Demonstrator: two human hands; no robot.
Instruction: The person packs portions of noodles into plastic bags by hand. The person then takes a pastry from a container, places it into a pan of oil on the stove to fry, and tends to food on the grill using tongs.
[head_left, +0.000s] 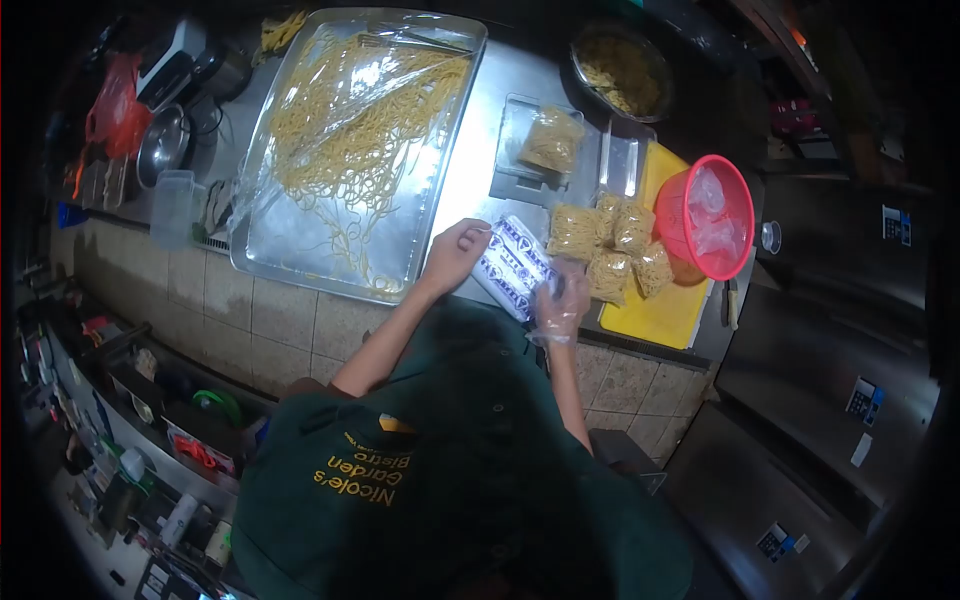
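Observation:
A white packet with blue print (512,265) lies at the steel counter's front edge, between my hands. My left hand (460,252) is bare, its fingers curled at the packet's upper left corner. On the packet's right side rests my right hand (562,300), in a clear plastic glove, its fingers bent around that edge. Several bags of noodles (577,232) sit just to the right, partly on a yellow board (655,318). Behind them, one more bag of noodles (552,140) lies on a scale (530,188).
A large metal tray (300,250) of noodles under clear film fills the left side. A pink basket (745,225) holds plastic bags at the right, near a knife (732,303). A round pot (655,75) stands at the back. Metal bowl (162,145) at far left.

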